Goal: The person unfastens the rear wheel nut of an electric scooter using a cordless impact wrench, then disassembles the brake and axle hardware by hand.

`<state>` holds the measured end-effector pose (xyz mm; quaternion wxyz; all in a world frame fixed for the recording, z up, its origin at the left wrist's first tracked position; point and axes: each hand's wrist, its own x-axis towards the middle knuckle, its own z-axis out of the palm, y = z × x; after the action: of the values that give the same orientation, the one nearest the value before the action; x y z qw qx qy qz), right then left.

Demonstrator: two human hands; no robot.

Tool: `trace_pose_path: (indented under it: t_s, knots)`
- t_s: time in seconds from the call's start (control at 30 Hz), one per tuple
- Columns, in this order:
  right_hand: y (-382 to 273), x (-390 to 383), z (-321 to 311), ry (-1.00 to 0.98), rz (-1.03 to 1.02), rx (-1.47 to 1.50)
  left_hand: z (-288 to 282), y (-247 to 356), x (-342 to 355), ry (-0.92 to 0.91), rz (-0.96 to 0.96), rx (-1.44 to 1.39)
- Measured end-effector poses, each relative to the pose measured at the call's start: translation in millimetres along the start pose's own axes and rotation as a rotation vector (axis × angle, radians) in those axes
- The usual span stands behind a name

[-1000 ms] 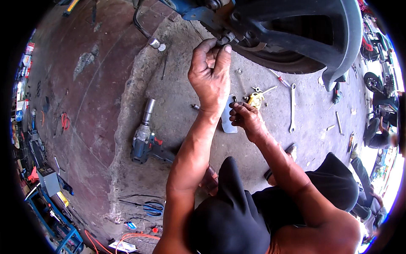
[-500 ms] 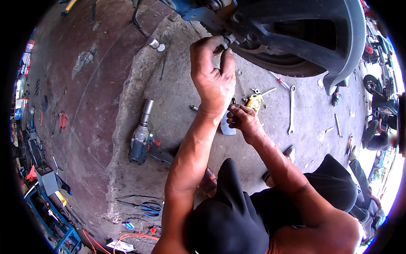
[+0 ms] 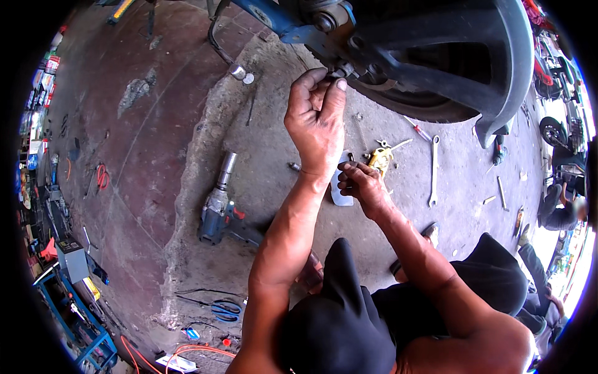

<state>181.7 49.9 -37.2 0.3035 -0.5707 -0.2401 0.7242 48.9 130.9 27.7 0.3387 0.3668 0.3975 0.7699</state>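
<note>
My left hand (image 3: 316,128) reaches up to the underside of a vehicle's wheel assembly. Its thumb and fingers close around a small metal bolt end (image 3: 341,70) beside the dark wheel guard (image 3: 516,81); the fingers partly cover it. Lower down, my right hand (image 3: 364,187) hovers over the floor near my left wrist. Its fingertips are pinched together, and whatever they hold is too small to make out. Beneath that hand lies a pale flat piece (image 3: 340,194), with a yellow part (image 3: 380,159) just to the right. The black tyre (image 3: 430,112) shows below the guard.
An impact wrench (image 3: 215,209) with a long socket lies left of my forearm. A combination wrench (image 3: 434,174) and a screwdriver (image 3: 418,129) are on the right. Blue-handled scissors (image 3: 225,310) and an orange hose (image 3: 202,348) lie lower left. Another person (image 3: 560,209) sits far right.
The view has shifted slightly, so the floor items and wheel sit a little lower. My left fingers stay at the bolt end; my right hand keeps its pinch in nearly the same place.
</note>
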Motion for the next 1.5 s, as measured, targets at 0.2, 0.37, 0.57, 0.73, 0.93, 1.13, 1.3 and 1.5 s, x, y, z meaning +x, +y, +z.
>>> trace_pose_path:
  t_s: [0.2,0.37,0.57,0.73,0.93,1.13,1.3,1.5]
  knots:
    - [3,-2,-1,-0.018,-0.004,0.019,1,-3,2,-0.017,0.121,0.223]
    - [-1,-5,1,-0.01,-0.012,-0.001,1,-7,1,0.001,0.12,0.173]
    - [4,-3,-3,-0.017,-0.004,0.002,2,-9,-1,0.037,0.052,0.18]
    - [1,-4,-1,-0.006,0.001,-0.022,4,-5,0,0.035,0.095,0.24]
    - [4,-3,-1,-0.017,0.004,-0.025,8,-8,2,0.023,0.204,0.276]
    - [9,-5,-2,-0.01,0.008,-0.039,2,-9,-1,-0.026,0.328,0.329]
    - [8,-3,-1,-0.006,0.014,-0.033,7,-2,-5,0.071,-0.031,0.005]
    - [-4,4,-1,-0.022,-0.008,-0.046,15,-6,9,0.021,0.109,0.175]
